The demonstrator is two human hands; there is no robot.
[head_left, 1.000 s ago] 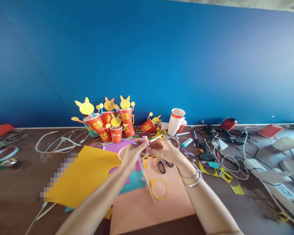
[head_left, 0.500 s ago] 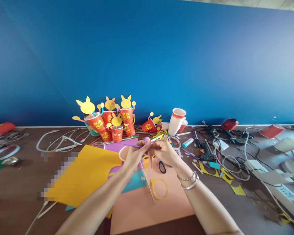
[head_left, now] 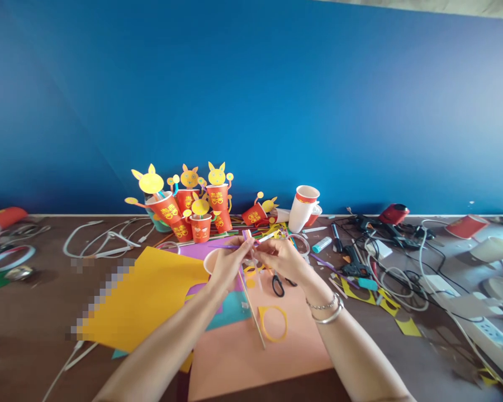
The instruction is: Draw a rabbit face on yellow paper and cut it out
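Observation:
My left hand (head_left: 230, 258) is closed in a pinch on thin coloured strips (head_left: 247, 234), purple and pale, that stick up past the fingertips. A purple strip (head_left: 221, 247) pokes out to its left. My right hand (head_left: 283, 259) meets it from the right, its fingers pinched together; what lies between them is too small to make out. Just left of my left hand is a white paper cup (head_left: 210, 261), partly hidden by it. Black-handled scissors (head_left: 278, 286) lie below my right hand, beside a yellow paper ring (head_left: 274, 324) and a thin stick (head_left: 255, 321).
Red paper cups with yellow animal figures (head_left: 201, 226) stand against the blue wall. White stacked cups (head_left: 304, 209) are right of them. Yellow card (head_left: 146, 301) and peach card (head_left: 255, 363) cover the desk front. A glue gun (head_left: 354, 262), cables and a power strip (head_left: 486, 329) lie right.
My right hand has turned slightly and its fingers have shifted at the strips. The strips now stand a little higher, and more of the scissors shows.

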